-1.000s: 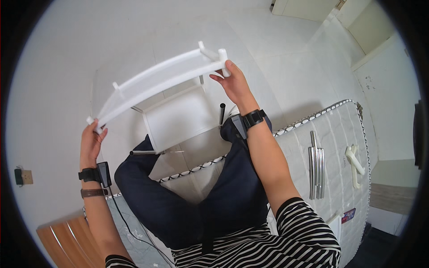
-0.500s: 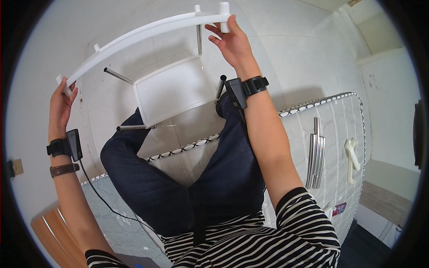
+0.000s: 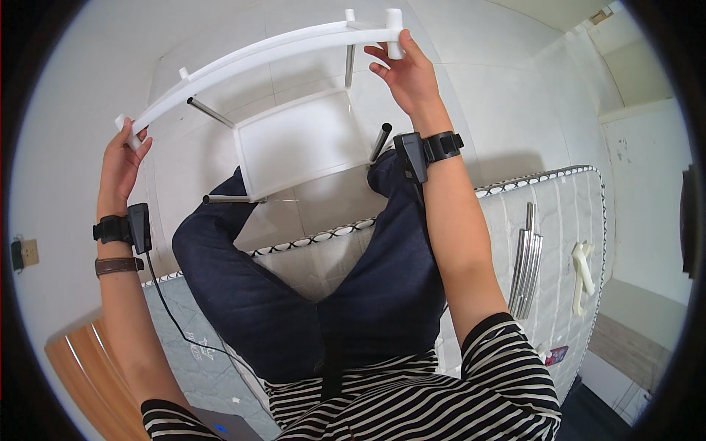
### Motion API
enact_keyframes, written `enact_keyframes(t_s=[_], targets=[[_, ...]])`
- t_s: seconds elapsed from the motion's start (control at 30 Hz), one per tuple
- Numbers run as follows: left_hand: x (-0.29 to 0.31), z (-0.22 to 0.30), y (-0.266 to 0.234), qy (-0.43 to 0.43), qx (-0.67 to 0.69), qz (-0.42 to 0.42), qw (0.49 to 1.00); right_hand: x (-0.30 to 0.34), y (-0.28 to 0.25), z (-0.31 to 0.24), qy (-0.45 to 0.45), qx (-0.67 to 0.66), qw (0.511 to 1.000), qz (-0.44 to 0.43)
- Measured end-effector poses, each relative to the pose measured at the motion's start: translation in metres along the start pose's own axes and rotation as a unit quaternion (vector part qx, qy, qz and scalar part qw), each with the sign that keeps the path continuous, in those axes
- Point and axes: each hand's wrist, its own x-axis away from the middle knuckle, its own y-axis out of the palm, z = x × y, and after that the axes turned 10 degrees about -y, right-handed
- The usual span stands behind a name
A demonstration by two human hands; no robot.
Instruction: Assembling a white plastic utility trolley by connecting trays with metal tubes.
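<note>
Both my hands hold up a white plastic shelf panel point(image 3: 268, 53), seen nearly edge-on, with round sockets at its corners. My left hand point(image 3: 122, 165) grips the left near socket, fingers wrapped round it. My right hand point(image 3: 413, 79) pinches the right near socket, its other fingers partly loose. Below and nearer to me, a second white shelf panel point(image 3: 298, 140) stands between my feet with several metal tubes rising from its corners. One tube point(image 3: 211, 111) is at its far left and another tube point(image 3: 381, 141) at its near right. The raised panel appears apart from the near tubes.
I sit on a grey mattress point(image 3: 485, 220) with a patterned edge. To my right on it lie several loose metal tubes point(image 3: 527, 268) and white plastic parts point(image 3: 582, 279). A black cable point(image 3: 173, 316) runs from my left wrist. A white wall stands on the left.
The whole view has shifted, so hands, panel and frame all appear slightly farther right. Both hands keep their hold on the raised panel, which stays at about the same height.
</note>
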Motion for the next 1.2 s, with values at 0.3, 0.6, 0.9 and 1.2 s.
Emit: enact_keyframes(t_s=[0.3,0.6,0.9,1.2], targets=[[0.002,-0.001,0.001,0.024,-0.013,0.01,1.0,0.003,-0.001,-0.002,0.023,-0.016,1.0,-0.001],[0.006,-0.002,0.003,-0.009,-0.026,0.033,0.999,0.002,-0.004,-0.002,0.028,-0.003,1.0,0.0],[0.011,-0.014,0.002,-0.027,-0.001,0.032,0.999,0.003,-0.006,-0.003,0.036,-0.001,0.999,-0.024],[0.002,-0.014,-0.011,-0.026,0.005,0.032,0.999,0.0,-0.004,-0.001,0.044,-0.034,0.998,0.012]])
